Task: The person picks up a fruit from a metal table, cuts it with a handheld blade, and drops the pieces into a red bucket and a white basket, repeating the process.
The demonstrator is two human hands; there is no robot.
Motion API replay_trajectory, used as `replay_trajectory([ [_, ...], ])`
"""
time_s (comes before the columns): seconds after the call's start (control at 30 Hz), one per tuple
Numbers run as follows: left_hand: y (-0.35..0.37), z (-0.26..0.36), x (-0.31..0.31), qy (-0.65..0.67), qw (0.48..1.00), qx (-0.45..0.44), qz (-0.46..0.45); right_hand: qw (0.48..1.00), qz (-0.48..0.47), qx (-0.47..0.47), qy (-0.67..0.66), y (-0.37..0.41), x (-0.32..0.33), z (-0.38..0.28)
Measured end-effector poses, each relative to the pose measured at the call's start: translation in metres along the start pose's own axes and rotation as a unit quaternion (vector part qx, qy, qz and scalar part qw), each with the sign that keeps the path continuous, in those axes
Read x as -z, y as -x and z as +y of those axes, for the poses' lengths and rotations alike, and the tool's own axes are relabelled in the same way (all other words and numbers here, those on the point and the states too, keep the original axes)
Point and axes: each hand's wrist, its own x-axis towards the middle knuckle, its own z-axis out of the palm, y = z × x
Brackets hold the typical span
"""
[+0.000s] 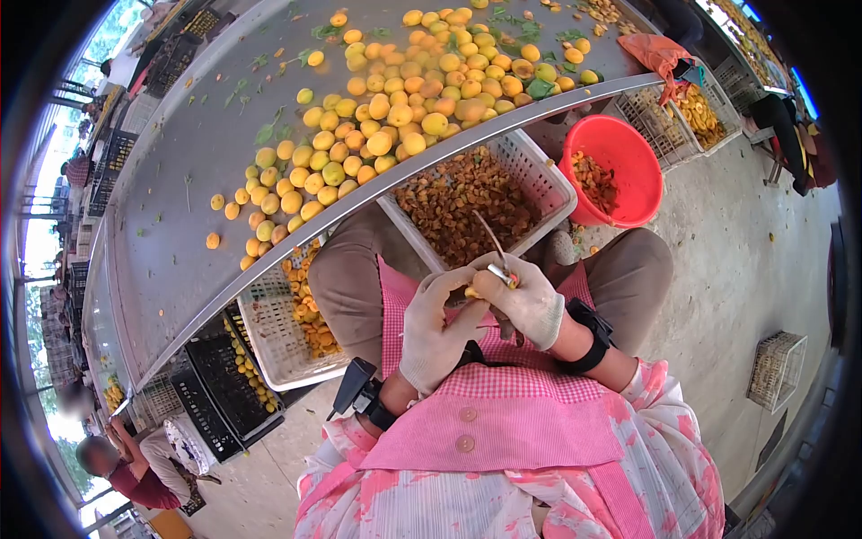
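Note:
My left hand, in a white work glove, is closed with its fingertips around a small yellow piece of apricot, mostly hidden by the fingers. Against it, my right hand, also gloved, grips a small knife whose thin curved blade points up and away from me. Both hands meet above my lap, over the pink checked apron. Just beyond them stands a white crate filled with brownish apricot scraps.
A metal table bears many whole apricots and leaves. A red bucket with scraps stands right of the crate. At my left are a white crate of apricot halves and a black crate. Another person sits at far left.

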Motion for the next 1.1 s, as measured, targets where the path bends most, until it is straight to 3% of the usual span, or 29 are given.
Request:
replay_trajectory([
  [0.1,0.000,0.002,-0.001,0.050,0.996,0.067,0.014,0.999,0.013,0.002,-0.030,0.005,-0.002,-0.007],
  [0.17,0.002,-0.010,-0.001,0.202,0.965,0.165,0.014,1.000,0.010,0.001,-0.027,0.007,0.004,-0.006],
  [0.2,0.004,-0.012,-0.001,0.201,0.966,0.164,0.015,1.000,0.006,-0.002,-0.024,0.009,0.007,-0.005],
  [0.23,0.004,-0.012,0.000,0.290,0.934,0.203,0.033,1.000,0.005,0.000,-0.024,0.010,0.010,-0.002],
  [0.27,0.003,-0.012,0.000,0.377,0.893,0.240,0.051,0.999,0.015,0.042,0.023,0.012,0.012,0.004],
  [0.33,0.003,-0.017,0.000,0.409,0.876,0.250,0.056,0.993,0.026,0.086,0.071,0.007,0.015,0.018],
  [0.4,0.002,-0.016,-0.001,0.441,0.858,0.258,0.059,0.918,0.041,0.310,0.245,-0.001,0.019,0.035],
  [0.43,0.000,-0.012,-0.001,0.452,0.856,0.243,0.063,0.917,0.042,0.312,0.245,0.003,0.019,0.031],
  [0.47,-0.002,-0.010,-0.002,0.463,0.854,0.228,0.067,0.930,0.018,0.239,0.278,0.010,0.018,0.023],
  [0.5,-0.002,-0.009,-0.001,0.463,0.855,0.225,0.067,0.937,-0.006,0.164,0.308,0.016,0.017,0.016],
  [0.53,-0.001,-0.009,-0.001,0.471,0.854,0.214,0.060,0.936,-0.016,0.149,0.318,0.017,0.015,0.012],
  [0.7,0.002,-0.006,0.000,0.475,0.859,0.183,0.061,0.918,-0.012,0.195,0.346,0.018,0.011,0.017],
  [0.77,0.002,-0.006,0.000,0.426,0.888,0.158,0.070,0.921,-0.023,0.130,0.367,0.018,0.011,0.013],
  [0.87,0.004,-0.005,0.001,0.334,0.931,0.125,0.075,0.917,-0.019,0.161,0.365,0.017,0.013,0.021],
  [1.1,0.006,-0.002,-0.002,0.173,0.973,0.065,0.140,0.915,-0.028,0.208,0.345,0.014,0.011,0.024],
])
